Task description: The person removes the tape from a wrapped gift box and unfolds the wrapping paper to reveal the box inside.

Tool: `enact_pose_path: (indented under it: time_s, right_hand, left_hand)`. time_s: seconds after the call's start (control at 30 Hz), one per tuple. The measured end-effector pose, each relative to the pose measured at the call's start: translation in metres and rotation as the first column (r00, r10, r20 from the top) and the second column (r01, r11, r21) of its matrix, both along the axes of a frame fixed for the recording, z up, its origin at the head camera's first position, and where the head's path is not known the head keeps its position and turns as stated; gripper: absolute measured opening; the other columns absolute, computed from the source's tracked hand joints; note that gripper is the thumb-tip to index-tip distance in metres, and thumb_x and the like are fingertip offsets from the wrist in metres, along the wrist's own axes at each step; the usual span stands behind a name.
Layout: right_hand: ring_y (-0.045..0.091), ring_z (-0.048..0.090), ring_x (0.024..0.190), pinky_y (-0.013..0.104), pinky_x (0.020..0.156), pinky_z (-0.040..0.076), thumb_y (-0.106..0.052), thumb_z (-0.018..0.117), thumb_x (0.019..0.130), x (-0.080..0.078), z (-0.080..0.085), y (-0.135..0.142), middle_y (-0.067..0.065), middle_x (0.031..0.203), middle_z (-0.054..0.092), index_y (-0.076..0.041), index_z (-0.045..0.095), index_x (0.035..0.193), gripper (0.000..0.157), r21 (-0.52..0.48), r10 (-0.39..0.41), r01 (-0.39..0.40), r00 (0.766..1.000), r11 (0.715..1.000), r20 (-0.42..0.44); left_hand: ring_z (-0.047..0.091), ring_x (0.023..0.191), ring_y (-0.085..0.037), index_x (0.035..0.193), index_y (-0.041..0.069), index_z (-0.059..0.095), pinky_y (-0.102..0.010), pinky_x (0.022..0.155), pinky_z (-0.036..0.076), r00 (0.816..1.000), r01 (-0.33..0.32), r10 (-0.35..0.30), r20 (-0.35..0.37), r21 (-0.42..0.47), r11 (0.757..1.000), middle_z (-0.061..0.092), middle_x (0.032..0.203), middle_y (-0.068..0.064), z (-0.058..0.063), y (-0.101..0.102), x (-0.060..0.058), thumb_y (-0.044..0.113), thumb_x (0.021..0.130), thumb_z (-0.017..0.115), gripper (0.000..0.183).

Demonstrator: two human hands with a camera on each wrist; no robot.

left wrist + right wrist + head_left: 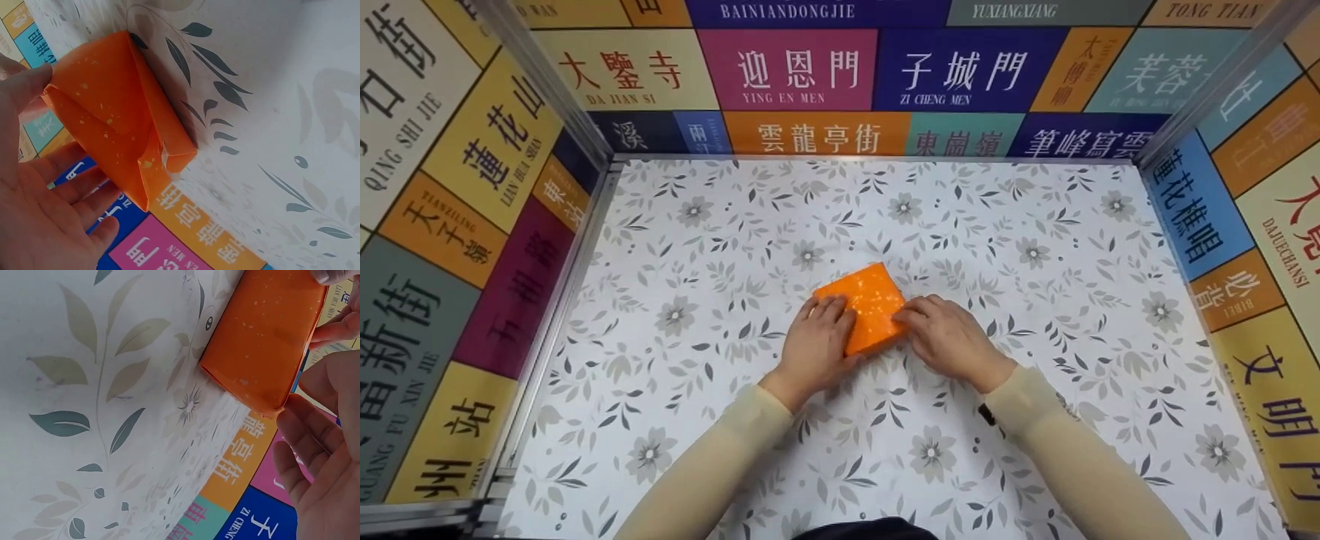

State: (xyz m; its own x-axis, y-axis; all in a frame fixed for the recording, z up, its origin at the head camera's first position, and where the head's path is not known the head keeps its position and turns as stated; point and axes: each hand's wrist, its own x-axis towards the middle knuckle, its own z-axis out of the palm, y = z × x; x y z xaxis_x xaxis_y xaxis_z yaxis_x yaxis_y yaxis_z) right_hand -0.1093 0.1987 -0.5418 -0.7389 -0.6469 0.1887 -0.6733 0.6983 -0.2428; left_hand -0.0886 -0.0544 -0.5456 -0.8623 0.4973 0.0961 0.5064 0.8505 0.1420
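A small box wrapped in shiny orange paper with pale gold flecks lies on the flowered surface. The left wrist view shows folded creases and a loose flap on one end of the orange wrapped box, with a bit of white at the flap's edge. My left hand grips the left side, its thumb on the near edge. At the right corner, my right hand holds the box with bent fingers. Seen from the right wrist, the box's flat face is smooth, and the thumb's contact is hidden.
White sheeting with grey flowers and leaves covers the tabletop. Colourful panels with printed characters wall the back and both sides. Metal rails edge the left side.
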Motion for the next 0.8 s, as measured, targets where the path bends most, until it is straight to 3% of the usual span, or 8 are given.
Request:
enact_pose_path:
  time_s: [0.23,0.43,0.8]
  right_hand:
    - [0.025,0.057,0.098,0.041,0.083,0.051,-0.019,0.068,0.090,0.002,0.000,-0.007,0.007,0.115,0.059,-0.015,0.060,0.135,0.046,0.028,-0.019,0.020,0.999,0.999,-0.034]
    - [0.024,0.052,0.093,0.041,0.076,0.048,-0.025,0.068,0.092,0.004,-0.001,-0.012,0.007,0.113,0.055,-0.021,0.054,0.145,0.055,0.078,-0.025,0.025,1.000,0.997,-0.010]
    - [0.024,0.053,0.094,0.039,0.073,0.048,-0.023,0.070,0.093,0.006,-0.004,-0.015,0.006,0.108,0.058,-0.017,0.071,0.125,0.033,0.008,0.023,-0.023,0.997,1.000,-0.077]
  left_hand:
    - [0.044,0.136,-0.029,0.135,0.012,0.063,-0.045,0.118,0.021,0.995,0.094,-0.095,0.025,0.035,0.995,0.054,0.144,-0.008,0.000,-0.009,-0.004,0.041,0.089,0.072,0.056]
    - [0.044,0.136,-0.028,0.136,0.014,0.063,-0.046,0.117,0.021,0.994,0.098,-0.100,0.039,0.036,0.995,0.053,0.145,-0.007,0.001,-0.011,-0.006,0.037,0.088,0.074,0.054]
    - [0.043,0.138,-0.027,0.138,0.015,0.061,-0.046,0.118,0.019,0.994,0.072,-0.073,0.085,0.015,0.997,0.051,0.147,-0.006,0.004,-0.009,-0.006,0.042,0.090,0.071,0.055]
